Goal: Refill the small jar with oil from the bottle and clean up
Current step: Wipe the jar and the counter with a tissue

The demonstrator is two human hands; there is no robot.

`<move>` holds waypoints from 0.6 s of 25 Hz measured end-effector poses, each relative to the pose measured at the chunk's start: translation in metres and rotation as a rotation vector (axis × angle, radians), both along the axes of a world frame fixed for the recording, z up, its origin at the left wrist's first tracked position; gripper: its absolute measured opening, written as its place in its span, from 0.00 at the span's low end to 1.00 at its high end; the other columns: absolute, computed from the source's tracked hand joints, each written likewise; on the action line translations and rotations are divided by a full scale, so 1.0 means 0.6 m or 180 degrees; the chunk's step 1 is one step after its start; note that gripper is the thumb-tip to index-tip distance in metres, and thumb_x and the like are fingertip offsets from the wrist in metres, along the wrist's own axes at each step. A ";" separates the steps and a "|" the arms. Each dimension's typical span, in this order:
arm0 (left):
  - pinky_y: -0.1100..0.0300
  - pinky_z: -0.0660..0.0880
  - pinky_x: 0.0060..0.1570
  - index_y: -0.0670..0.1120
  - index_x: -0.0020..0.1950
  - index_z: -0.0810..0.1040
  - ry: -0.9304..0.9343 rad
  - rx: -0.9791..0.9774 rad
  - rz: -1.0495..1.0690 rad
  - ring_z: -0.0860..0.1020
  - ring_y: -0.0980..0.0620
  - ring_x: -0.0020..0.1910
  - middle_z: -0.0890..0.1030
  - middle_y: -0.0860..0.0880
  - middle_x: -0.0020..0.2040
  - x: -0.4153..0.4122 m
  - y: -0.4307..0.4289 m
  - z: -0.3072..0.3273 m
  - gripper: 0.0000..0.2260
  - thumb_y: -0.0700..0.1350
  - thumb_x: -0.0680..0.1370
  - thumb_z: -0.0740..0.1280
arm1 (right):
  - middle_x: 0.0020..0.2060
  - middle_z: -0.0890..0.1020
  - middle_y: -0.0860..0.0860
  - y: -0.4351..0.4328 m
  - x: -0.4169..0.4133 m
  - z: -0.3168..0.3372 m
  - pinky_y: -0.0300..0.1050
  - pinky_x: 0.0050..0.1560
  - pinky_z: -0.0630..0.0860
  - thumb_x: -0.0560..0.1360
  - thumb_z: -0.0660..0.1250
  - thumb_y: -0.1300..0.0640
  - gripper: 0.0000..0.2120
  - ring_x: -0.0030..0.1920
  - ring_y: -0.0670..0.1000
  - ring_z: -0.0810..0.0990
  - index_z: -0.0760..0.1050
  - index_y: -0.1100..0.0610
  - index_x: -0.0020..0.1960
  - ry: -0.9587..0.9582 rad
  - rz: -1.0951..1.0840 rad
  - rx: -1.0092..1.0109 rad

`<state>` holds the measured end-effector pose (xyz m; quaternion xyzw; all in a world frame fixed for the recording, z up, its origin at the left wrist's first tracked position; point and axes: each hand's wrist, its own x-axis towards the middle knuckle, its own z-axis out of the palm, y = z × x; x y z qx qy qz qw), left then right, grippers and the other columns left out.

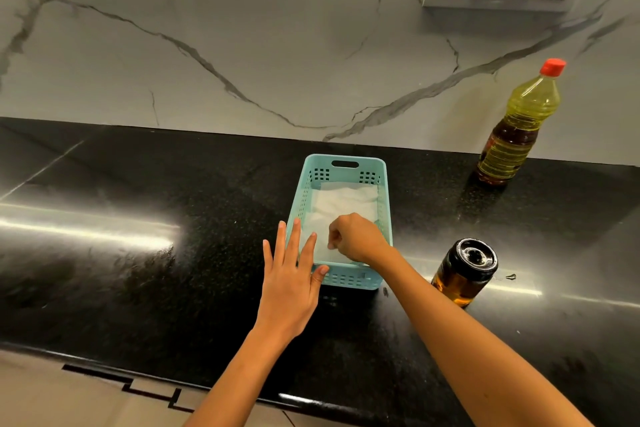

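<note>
Black counter (173, 270) carries a teal basket (346, 170) at centre, the capped bottle (516, 135) back right by the wall, and the lidded jar (464, 270), holding oil, just right of the basket. Pouring looks done; this is clean-up. Left hand (291, 284), fingers straight, steadies the basket's near corner; right hand (356, 237), fingers curled, seems to pinch the tissue (343, 204) inside. Next: lift one sheet free and wipe the drop (510, 276) beside the jar

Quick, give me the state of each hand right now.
Left hand: open, fingers straight, touching the basket.
Right hand: curled, pinching the white paper in the basket.
</note>
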<state>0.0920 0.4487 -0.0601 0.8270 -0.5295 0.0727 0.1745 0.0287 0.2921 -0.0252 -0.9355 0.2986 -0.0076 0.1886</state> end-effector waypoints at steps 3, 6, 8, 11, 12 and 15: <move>0.45 0.37 0.70 0.48 0.74 0.56 0.0026 0.0053 -0.0020 0.34 0.47 0.73 0.43 0.48 0.75 0.001 0.001 0.002 0.28 0.61 0.78 0.42 | 0.43 0.84 0.52 -0.001 -0.009 0.014 0.50 0.46 0.79 0.73 0.65 0.63 0.06 0.44 0.54 0.81 0.81 0.59 0.45 -0.0462 -0.0219 0.0107; 0.46 0.33 0.69 0.50 0.75 0.52 0.0101 0.0090 -0.0011 0.32 0.48 0.73 0.42 0.47 0.76 0.000 0.003 0.005 0.32 0.64 0.76 0.36 | 0.42 0.84 0.51 -0.007 -0.024 0.037 0.49 0.48 0.78 0.73 0.66 0.62 0.04 0.44 0.52 0.80 0.80 0.59 0.44 -0.1064 -0.0492 0.0475; 0.47 0.31 0.68 0.50 0.75 0.49 0.0141 0.0126 0.0021 0.30 0.48 0.72 0.41 0.48 0.76 -0.002 0.004 0.007 0.34 0.65 0.74 0.33 | 0.40 0.82 0.49 -0.013 -0.035 0.058 0.42 0.46 0.77 0.73 0.69 0.60 0.02 0.43 0.49 0.79 0.79 0.57 0.42 -0.1533 -0.0771 0.0965; 0.48 0.31 0.68 0.51 0.76 0.44 0.0218 0.0157 0.0069 0.29 0.49 0.71 0.39 0.49 0.76 -0.005 0.004 0.009 0.34 0.66 0.74 0.32 | 0.39 0.81 0.47 -0.023 -0.054 0.094 0.37 0.42 0.77 0.73 0.69 0.58 0.05 0.42 0.46 0.80 0.77 0.52 0.39 -0.2307 -0.1045 0.1679; 0.47 0.31 0.68 0.50 0.76 0.44 0.0241 0.0157 0.0070 0.29 0.49 0.72 0.38 0.49 0.76 -0.006 0.003 0.010 0.34 0.66 0.74 0.34 | 0.40 0.81 0.49 -0.026 -0.061 0.104 0.37 0.40 0.78 0.73 0.69 0.57 0.05 0.41 0.46 0.80 0.77 0.52 0.39 -0.2595 -0.1115 0.1809; 0.47 0.32 0.68 0.50 0.76 0.44 0.0275 0.0188 0.0078 0.29 0.48 0.72 0.37 0.48 0.75 -0.007 0.003 0.012 0.33 0.66 0.74 0.35 | 0.39 0.81 0.49 -0.029 -0.070 0.115 0.35 0.37 0.76 0.74 0.68 0.57 0.05 0.40 0.45 0.80 0.76 0.51 0.40 -0.2941 -0.1274 0.1550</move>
